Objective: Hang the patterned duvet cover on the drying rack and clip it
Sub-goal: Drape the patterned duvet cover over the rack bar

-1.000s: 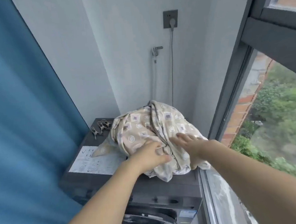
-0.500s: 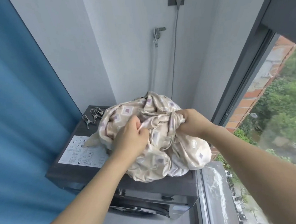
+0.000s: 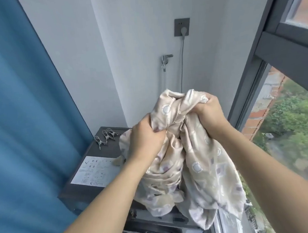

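Nearest, two bare forearms reach forward from the lower edge. The left hand [image 3: 146,138] is clenched tight on a bunch of the duvet cover [image 3: 193,160]. The right hand [image 3: 208,113], slightly farther and higher, is fisted on another gather of the same cloth. The cover is beige with pale squares and circles, crumpled, held up between the hands; its lower folds hang down in front of the washing machine [image 3: 92,188] and beside the window [image 3: 256,95] at right. On the machine's dark top, left of the cloth, lies a white instruction sticker [image 3: 93,171]. Farther back at its far left corner sit metal clips [image 3: 105,137], apart from the cloth. On the far wall: a tap [image 3: 165,59] and a socket [image 3: 182,29] with a plug inserted. A blue curtain [image 3: 24,124] fills the left.
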Available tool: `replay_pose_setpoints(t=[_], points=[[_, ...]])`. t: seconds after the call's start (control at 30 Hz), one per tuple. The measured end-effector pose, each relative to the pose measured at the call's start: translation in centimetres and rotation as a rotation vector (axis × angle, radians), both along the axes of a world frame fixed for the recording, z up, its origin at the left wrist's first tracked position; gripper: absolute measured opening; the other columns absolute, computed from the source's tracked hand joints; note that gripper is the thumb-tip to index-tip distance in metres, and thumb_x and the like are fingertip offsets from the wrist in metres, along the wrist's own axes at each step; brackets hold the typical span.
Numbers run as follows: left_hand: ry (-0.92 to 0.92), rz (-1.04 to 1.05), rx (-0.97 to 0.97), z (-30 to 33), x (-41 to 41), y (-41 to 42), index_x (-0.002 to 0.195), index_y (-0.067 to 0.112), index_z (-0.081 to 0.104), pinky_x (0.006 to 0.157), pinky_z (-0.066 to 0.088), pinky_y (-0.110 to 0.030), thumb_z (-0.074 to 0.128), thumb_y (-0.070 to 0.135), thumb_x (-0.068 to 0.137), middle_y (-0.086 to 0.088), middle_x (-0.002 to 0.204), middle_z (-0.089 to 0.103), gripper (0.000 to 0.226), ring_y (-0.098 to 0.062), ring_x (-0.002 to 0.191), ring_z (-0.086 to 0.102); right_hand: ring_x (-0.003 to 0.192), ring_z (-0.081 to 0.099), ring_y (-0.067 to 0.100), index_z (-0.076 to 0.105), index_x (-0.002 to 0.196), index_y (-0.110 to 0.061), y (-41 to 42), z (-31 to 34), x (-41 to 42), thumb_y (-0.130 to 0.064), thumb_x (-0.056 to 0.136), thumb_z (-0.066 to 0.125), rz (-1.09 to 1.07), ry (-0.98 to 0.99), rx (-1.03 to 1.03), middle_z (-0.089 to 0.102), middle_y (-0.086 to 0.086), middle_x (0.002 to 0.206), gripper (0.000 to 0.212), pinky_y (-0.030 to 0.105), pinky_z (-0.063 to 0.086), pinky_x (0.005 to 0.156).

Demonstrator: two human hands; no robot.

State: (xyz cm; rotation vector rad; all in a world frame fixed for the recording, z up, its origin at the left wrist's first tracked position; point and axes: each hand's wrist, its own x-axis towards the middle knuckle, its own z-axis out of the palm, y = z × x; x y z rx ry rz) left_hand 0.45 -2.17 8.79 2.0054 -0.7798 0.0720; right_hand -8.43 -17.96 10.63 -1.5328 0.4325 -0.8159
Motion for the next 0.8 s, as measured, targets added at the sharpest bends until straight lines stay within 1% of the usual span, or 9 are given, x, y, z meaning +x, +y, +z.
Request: replay_pose_setpoints(t=[0.1, 0.2, 0.27, 0.37, 0.47, 0.53, 0.63, 0.7, 0.8], points=[[-0.006, -0.035, -0.138, 5.5, 0.0, -0.5, 0.079, 0.017, 0.060, 0.060, 0.050, -0.033, 0.065, 0.021, 0.075, 0.003, 0.069, 0.066, 0.007, -0.022, 0.071, 0.064, 0.073, 0.058, 0.014, 0.054, 0.087, -0.009, 1.0, 5.2, -0.8, -0.011, 0.058, 0.072, -0.107, -0.112, 0.020, 0.059, 0.004, 0.079, 0.034, 0.029, 0.049, 0.065], [-0.011, -0.055, -0.271, 10.8, -0.5, 0.0, 0.076, 0.014, 0.060, 0.058, 0.048, -0.031, 0.066, 0.014, 0.074, 0.003, 0.066, 0.065, 0.007, -0.018, 0.067, 0.062, 0.077, 0.062, 0.005, 0.053, 0.094, -0.014, 2.6, 10.4, -1.8, -0.018, 0.061, 0.076, -0.179, -0.165, -0.080, 0.061, -0.005, 0.088, 0.040, 0.024, 0.050, 0.070], [0.000, -0.062, -0.368, 14.4, -0.8, 0.8, 0.074, 0.013, 0.059, 0.059, 0.047, -0.031, 0.064, 0.012, 0.073, 0.003, 0.065, 0.064, 0.005, -0.018, 0.065, 0.059, 0.082, 0.063, -0.001, 0.052, 0.105, -0.016, 4.1, 13.4, -2.8, -0.023, 0.072, 0.079, -0.195, -0.162, -0.168, 0.061, -0.009, 0.096, 0.044, 0.023, 0.049, 0.073], [0.034, -0.119, -0.533, 20.0, -1.2, 2.5, 0.075, 0.013, 0.061, 0.062, 0.049, -0.032, 0.057, 0.013, 0.067, 0.005, 0.065, 0.064, 0.009, -0.015, 0.063, 0.057, 0.093, 0.065, -0.004, 0.044, 0.125, -0.025, 6.1, 16.8, -4.7, -0.032, 0.081, 0.077, -0.060, -0.162, -0.217, 0.061, -0.013, 0.110, 0.055, 0.021, 0.053, 0.077], [-0.017, -0.172, -0.632, 25.7, -1.7, 4.3, 0.082, 0.008, 0.063, 0.067, 0.053, -0.039, 0.055, 0.011, 0.064, -0.004, 0.073, 0.067, 0.020, -0.017, 0.068, 0.058, 0.109, 0.061, -0.001, 0.036, 0.138, -0.037, 7.6, 19.7, -6.4, -0.027, 0.077, 0.081, 0.140, -0.131, -0.319, 0.059, -0.018, 0.123, 0.076, 0.022, 0.053, 0.085], [-0.059, -0.207, -0.694, 28.8, -2.4, 5.3, 0.085, 0.005, 0.062, 0.068, 0.053, -0.041, 0.056, 0.008, 0.064, -0.008, 0.076, 0.066, 0.022, -0.018, 0.070, 0.058, 0.119, 0.054, 0.002, 0.031, 0.140, -0.043, 9.1, 21.9, -6.9, -0.031, 0.069, 0.085, 0.216, -0.024, -0.436, 0.052, -0.018, 0.131, 0.090, 0.025, 0.050, 0.095], [-0.107, -0.216, -0.779, 32.7, -3.4, 7.0, 0.083, 0.006, 0.061, 0.067, 0.051, -0.041, 0.055, 0.007, 0.064, -0.004, 0.074, 0.062, 0.020, -0.019, 0.070, 0.056, 0.129, 0.043, 0.004, 0.025, 0.141, -0.043, 10.9, 26.0, -7.1, -0.038, 0.056, 0.093, 0.170, 0.063, -0.553, 0.040, -0.020, 0.138, 0.110, 0.037, 0.041, 0.107], [-0.121, -0.229, -0.842, 35.4, -4.2, 8.4, 0.076, 0.011, 0.058, 0.065, 0.048, -0.038, 0.054, 0.007, 0.066, -0.001, 0.070, 0.058, 0.011, -0.019, 0.067, 0.053, 0.130, 0.041, 0.002, 0.014, 0.142, -0.047, 11.8, 28.3, -7.3, -0.037, 0.052, 0.095, 0.193, 0.048, -0.585, 0.036, -0.022, 0.139, 0.121, 0.035, 0.042, 0.106], [-0.147, -0.239, -0.953, 39.9, -5.8, 10.9, 0.068, 0.020, 0.051, 0.063, 0.044, -0.030, 0.054, 0.001, 0.071, 0.006, 0.064, 0.052, 0.019, -0.016, 0.062, 0.047, 0.115, 0.053, -0.003, 0.012, 0.137, -0.050, 14.1, 30.4, -7.4, -0.022, 0.061, 0.091, 0.208, 0.017, -0.582, 0.045, -0.022, 0.126, 0.113, 0.029, 0.051, 0.094]])
